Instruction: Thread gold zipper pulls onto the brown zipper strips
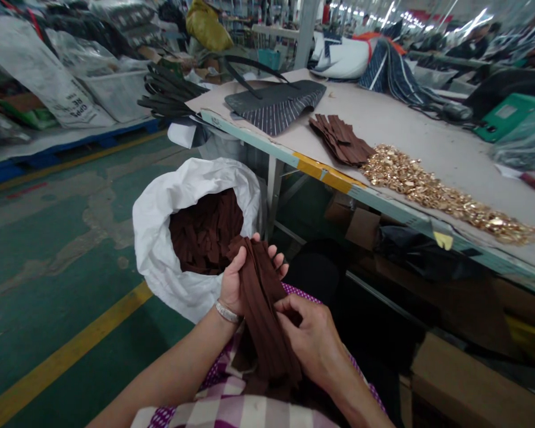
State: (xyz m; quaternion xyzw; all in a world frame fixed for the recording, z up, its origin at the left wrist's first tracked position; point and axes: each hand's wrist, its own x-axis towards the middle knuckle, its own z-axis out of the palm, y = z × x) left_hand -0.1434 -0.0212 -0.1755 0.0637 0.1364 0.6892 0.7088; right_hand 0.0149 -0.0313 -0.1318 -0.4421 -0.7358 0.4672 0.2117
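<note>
A bundle of long brown fabric strips [264, 315] lies over my lap and up into my left hand [236, 279], whose fingers curl round its upper end. My right hand [305, 330] pinches the bundle's right edge lower down, thumb and forefinger together. Just beyond my left hand stands a white sack [154, 238] with its rim rolled back. Inside it are many more brown strips [205, 232]. On the table [410, 125] another stack of brown strips [341, 139] lies beside a heap of small gold metal pieces [437, 187].
A dark striped fabric piece with straps [276, 101] lies at the table's far left corner, near hanging black straps [172, 92]. A green box [510, 116] stands at the right. Cardboard boxes [477, 380] are under the table. A yellow floor line [71, 351] runs at the left.
</note>
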